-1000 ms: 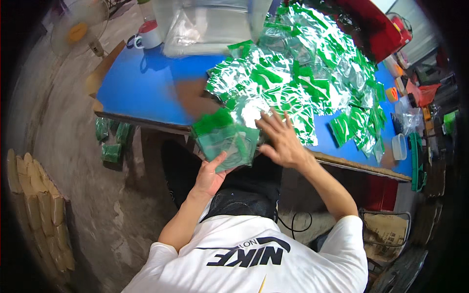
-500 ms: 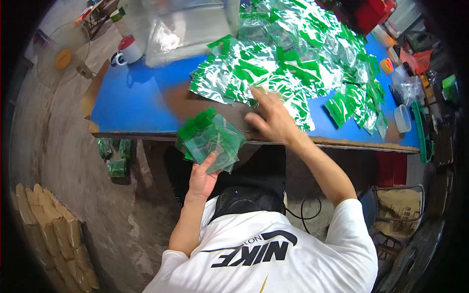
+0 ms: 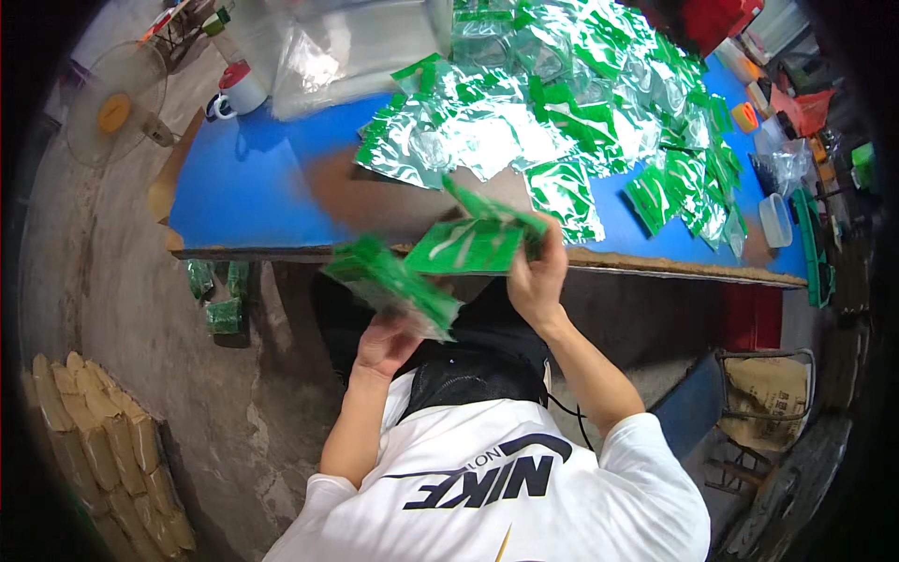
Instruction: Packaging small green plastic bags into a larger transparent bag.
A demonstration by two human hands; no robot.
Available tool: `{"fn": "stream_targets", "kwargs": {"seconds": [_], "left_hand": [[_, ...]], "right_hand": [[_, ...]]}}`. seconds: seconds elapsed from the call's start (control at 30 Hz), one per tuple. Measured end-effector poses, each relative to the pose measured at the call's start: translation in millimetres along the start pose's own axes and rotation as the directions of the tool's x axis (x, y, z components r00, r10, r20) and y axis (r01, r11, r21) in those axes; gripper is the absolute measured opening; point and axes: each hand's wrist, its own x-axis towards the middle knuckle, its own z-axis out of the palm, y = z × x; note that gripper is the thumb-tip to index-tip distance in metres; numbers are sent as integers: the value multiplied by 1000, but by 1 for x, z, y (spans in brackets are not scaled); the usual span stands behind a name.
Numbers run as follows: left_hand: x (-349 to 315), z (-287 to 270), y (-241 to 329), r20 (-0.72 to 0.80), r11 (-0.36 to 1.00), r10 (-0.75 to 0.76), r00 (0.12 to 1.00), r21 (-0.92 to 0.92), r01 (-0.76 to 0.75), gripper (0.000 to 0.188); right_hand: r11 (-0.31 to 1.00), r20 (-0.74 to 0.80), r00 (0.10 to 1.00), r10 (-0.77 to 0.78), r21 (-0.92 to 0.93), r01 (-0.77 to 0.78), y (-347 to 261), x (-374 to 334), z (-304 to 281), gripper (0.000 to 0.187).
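Note:
My left hand (image 3: 389,345) is closed on a small stack of green and clear plastic packets (image 3: 389,281), held in front of the table edge and smeared by motion. Close by on the right, my right hand (image 3: 540,276) grips green packets (image 3: 468,245), one lying flat and another tilted up behind it. Their left edge comes near the stack; whether they touch, I cannot tell. Beyond both hands, a wide heap of shiny green and clear packets (image 3: 599,112) covers the table's middle and right. A single packet (image 3: 567,199) lies at the heap's near edge.
The blue tabletop (image 3: 248,201) has a worn brown front. Clear plastic bags (image 3: 351,61) lie at the back left beside a white mug (image 3: 243,92). A clear tub (image 3: 775,221) sits far right. Left stand a fan (image 3: 112,112) and stacked brown bundles (image 3: 103,440); a chair (image 3: 763,393) is lower right.
My right hand, empty over the heap's edge before, has come back toward me with green packets in it. The stack in my left hand has tilted.

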Motion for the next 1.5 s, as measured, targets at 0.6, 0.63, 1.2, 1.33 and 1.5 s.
{"fn": "stream_targets", "kwargs": {"seconds": [0.6, 0.63, 1.2, 1.33, 1.5], "left_hand": [[-7, 42, 49, 320, 973, -15, 947, 223, -60, 50], [-7, 49, 48, 321, 973, -15, 947, 224, -61, 50], [16, 36, 0, 69, 991, 129, 989, 20, -131, 57], [17, 33, -5, -31, 991, 120, 992, 65, -118, 54], [13, 27, -7, -55, 959, 186, 981, 229, -169, 59]], "right_hand": [[752, 534, 776, 336, -648, 121, -70, 112, -43, 26], [783, 597, 735, 322, -605, 148, -72, 118, -41, 26], [908, -228, 918, 326, 346, -236, -35, 35, 13, 17], [587, 118, 751, 650, 549, -595, -37, -22, 19, 19], [786, 76, 840, 538, 316, -532, -42, -24, -2, 25]]}}
